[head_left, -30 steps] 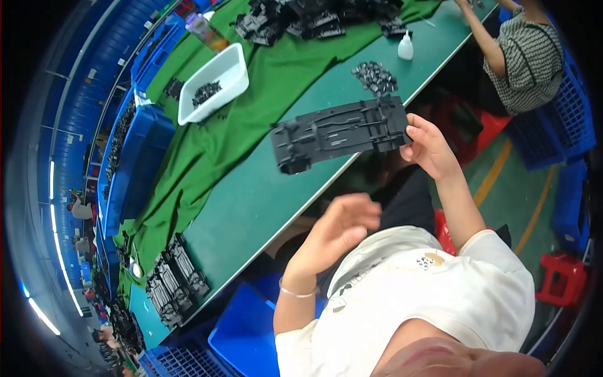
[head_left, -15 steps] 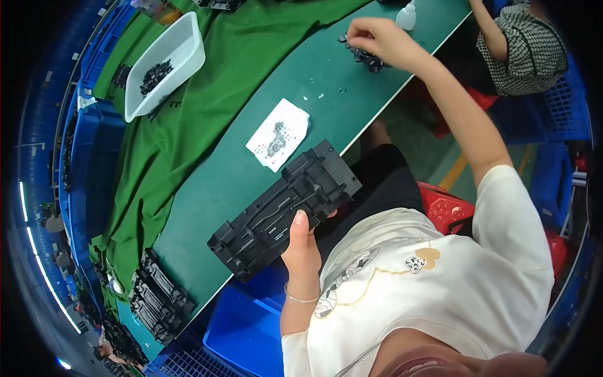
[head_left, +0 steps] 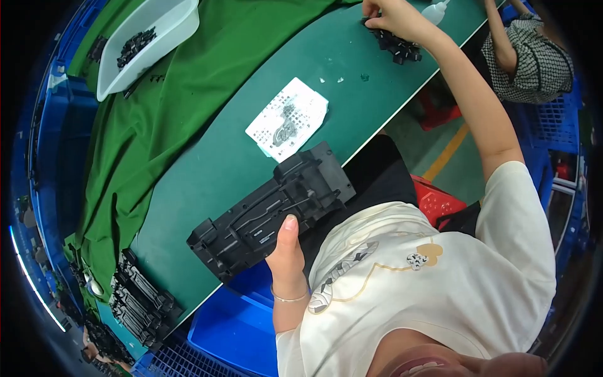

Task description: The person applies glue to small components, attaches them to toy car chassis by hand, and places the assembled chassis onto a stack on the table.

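Base (head_left: 260,217) is gripped by the left hand (head_left: 287,254); the right hand (head_left: 392,17), hold unclear, seems to pick bits (head_left: 399,48), needing careful pinching.

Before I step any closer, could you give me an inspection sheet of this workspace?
Surface: flat green tabletop, partly covered by a rumpled green cloth.
Job's things: long black moulded plastic piece, in the left hand; heap of small black plastic parts, on the tabletop.
Clutter: white rectangular plastic tray with black bits inside, on the cloth; flat white dark-speckled pad; white squeeze bottle.
Hands: left grips the long piece, thumb on top; right hand has its fingers at the heap, grip unclear.
Cables: nothing seen.
Surroundings: blue plastic bin; red plastic stool; another person's black-and-white patterned sleeve.
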Demonstrator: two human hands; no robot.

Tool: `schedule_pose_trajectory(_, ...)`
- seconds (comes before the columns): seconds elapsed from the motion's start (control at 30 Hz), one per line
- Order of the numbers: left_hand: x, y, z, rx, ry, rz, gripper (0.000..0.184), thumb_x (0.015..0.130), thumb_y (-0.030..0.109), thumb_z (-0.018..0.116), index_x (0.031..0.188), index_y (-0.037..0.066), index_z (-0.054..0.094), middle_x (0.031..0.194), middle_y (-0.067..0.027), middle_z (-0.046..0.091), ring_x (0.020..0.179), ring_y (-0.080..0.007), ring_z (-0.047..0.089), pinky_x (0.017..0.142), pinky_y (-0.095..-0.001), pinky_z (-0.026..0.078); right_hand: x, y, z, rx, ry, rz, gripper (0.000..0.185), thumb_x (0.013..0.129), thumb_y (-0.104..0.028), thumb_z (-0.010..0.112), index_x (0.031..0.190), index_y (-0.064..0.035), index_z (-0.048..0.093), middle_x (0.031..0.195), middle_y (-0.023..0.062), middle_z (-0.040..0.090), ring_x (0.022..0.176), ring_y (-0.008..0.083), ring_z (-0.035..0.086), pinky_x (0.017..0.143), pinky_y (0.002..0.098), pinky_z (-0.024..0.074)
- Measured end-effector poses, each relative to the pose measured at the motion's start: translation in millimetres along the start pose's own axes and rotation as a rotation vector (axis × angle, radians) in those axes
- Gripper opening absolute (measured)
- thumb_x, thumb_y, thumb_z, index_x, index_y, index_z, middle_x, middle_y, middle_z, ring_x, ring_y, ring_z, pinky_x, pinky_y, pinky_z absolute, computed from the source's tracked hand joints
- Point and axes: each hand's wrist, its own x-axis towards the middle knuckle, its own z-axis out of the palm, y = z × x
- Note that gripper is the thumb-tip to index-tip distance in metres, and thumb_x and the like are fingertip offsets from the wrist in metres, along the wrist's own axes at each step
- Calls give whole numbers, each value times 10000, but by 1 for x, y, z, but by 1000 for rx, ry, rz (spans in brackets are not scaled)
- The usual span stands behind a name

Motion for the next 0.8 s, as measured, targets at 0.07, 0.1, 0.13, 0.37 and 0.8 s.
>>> schedule_pose_trajectory(0.07, 1, -2, -3, 64, -32, 20, 447, 748, 90, 568, 1162, 6, 421, 1094, -119, 509, 1004, -235, 508, 878, -371, 404, 2, -3, -3, 103, -82, 107, 145, 664, -74, 633, 757, 6, 555, 737, 136, 599, 701, 244, 583, 621, 317, 450)
schedule_pose_trajectory(0.1, 1, 0, -2, 49, 12, -36, 456, 744, 71, 578, 1166, 4, 417, 1104, -117, 504, 1009, -235, 504, 885, -378, 398, 2, -3, -1, 12, -62, 53, 137, 673, -60, 631, 767, 7, 556, 738, 133, 609, 687, 221, 591, 606, 302, 454)
schedule_pose_trajectory(0.13, 1, 1, -2, 48, 32, -50, 462, 742, 56, 583, 1169, 9, 413, 1108, -114, 501, 1017, -234, 500, 879, -378, 403, 3, -1, 0, 12, -61, 23, 134, 669, -48, 632, 763, 8, 555, 718, 125, 600, 667, 210, 579, 599, 297, 448)
schedule_pose_trajectory(0.37, 7, 0, -10, 16, -107, -58, 383, 766, 66, 557, 1127, 14, 442, 1052, -89, 515, 963, -186, 505, 832, -329, 428, -14, -8, 18, 116, 258, 12, 120, 662, 13, 609, 761, 9, 543, 621, 59, 528, 581, 105, 489, 530, 241, 397)
schedule_pose_trajectory(0.8, 28, 49, -14, 247, -528, -263, 208, 775, 152, 546, 902, -13, 538, 797, -38, 550, 747, -111, 481, 656, -251, 412, -62, -141, 16, 1109, -215, -430, 116, 772, -112, 589, 827, -31, 525, 978, 117, 549, 903, 167, 536, 738, 252, 432)
